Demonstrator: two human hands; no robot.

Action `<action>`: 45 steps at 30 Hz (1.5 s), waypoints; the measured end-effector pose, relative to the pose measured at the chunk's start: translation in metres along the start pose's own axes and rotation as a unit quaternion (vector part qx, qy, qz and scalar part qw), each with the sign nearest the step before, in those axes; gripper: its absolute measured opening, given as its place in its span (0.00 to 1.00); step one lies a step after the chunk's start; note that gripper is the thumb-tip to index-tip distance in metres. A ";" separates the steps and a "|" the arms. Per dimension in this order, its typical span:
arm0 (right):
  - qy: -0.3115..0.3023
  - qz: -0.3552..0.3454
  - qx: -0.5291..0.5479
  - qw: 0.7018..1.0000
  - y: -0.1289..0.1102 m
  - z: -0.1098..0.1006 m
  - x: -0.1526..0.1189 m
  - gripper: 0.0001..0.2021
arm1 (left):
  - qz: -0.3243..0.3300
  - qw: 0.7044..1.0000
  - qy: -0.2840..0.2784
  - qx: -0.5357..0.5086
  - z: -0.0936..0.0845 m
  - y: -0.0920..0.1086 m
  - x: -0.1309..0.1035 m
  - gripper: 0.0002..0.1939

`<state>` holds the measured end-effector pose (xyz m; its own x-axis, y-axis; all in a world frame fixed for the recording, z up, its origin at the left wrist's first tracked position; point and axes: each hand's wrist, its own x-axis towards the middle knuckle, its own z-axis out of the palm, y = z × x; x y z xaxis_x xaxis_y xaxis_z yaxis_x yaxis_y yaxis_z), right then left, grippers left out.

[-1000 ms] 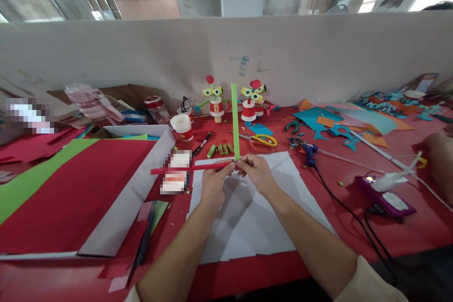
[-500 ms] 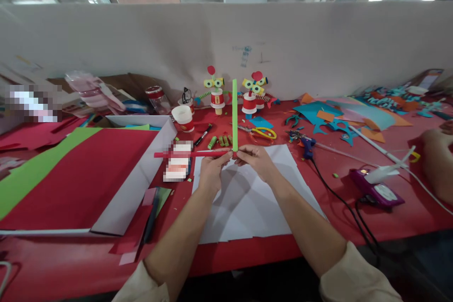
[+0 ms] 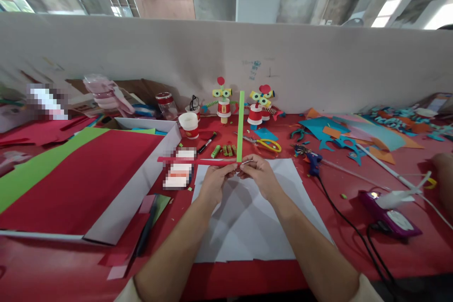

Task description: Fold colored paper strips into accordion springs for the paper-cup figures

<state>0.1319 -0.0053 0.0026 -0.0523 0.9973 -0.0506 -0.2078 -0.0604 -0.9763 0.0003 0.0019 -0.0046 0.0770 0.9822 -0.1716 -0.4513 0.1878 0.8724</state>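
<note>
Above white paper sheets, my left hand and my right hand meet fingertip to fingertip. Both pinch the joint of two paper strips. The green strip stands upright from the joint, pointing away from me. The red strip runs left from it, past my left fingers. Small green folded paper springs lie just beyond my hands, near a black pen and yellow-handled scissors.
At left stands a white box with red and green sheets. Paper-cup figures and a paper cup are at the back. A blue glue gun, purple power strip and blue scraps are at right, beside another person's hand.
The camera view has tilted up a little and shifted left, so the scene appears lower and further right. My hands keep their pinch on the strips.
</note>
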 end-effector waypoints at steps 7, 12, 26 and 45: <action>-0.003 0.011 -0.011 1.000 0.001 0.000 0.001 0.09 | -0.005 0.999 0.038 0.004 0.001 0.000 0.000 0.07; 0.010 0.001 -0.020 1.000 0.002 0.002 0.001 0.07 | 0.009 0.999 0.043 0.002 0.003 -0.005 0.001 0.07; -0.002 0.034 0.046 0.998 0.005 0.005 0.001 0.08 | 0.000 0.998 0.062 -0.018 0.007 0.000 -0.001 0.06; 0.021 -0.007 0.057 0.998 0.010 0.009 0.003 0.03 | 0.017 0.999 0.021 -0.036 0.003 -0.002 0.002 0.08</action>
<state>0.1205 -0.0033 -0.0056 -0.0085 0.9988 -0.0487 -0.3188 -0.0489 -0.9466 0.0044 0.0037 -0.0051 0.0240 0.9863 -0.1629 -0.5154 0.1518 0.8434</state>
